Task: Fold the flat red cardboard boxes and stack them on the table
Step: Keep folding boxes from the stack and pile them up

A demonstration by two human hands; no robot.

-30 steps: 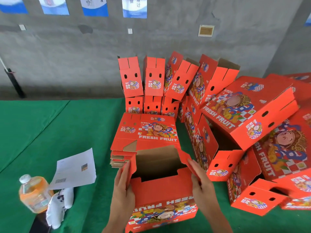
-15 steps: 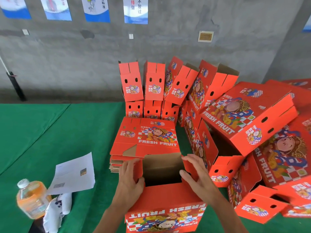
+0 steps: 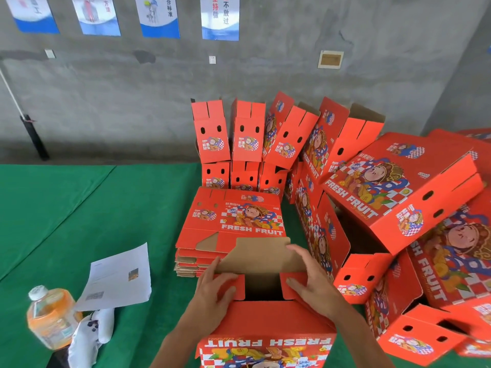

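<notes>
A half-formed red "FRESH FRUIT" box (image 3: 265, 322) stands upright in front of me on the green table (image 3: 79, 221). Its two small side flaps are turned inward over the opening, and the brown far flap still stands up. My left hand (image 3: 215, 293) presses the left flap with flat fingers. My right hand (image 3: 310, 282) presses the right flap, its fingertips touching the brown flap. Just behind lies a stack of flat red boxes (image 3: 231, 216).
Folded boxes are piled at the right (image 3: 398, 187), and more stand against the concrete wall (image 3: 239, 134). An orange drink bottle (image 3: 50, 317), a white glove (image 3: 90, 333) and a paper sheet (image 3: 119, 277) lie at the front left.
Both hands moved from the box's outer sides onto its side flaps and pushed them inward over the opening. The far brown flap now stands higher.
</notes>
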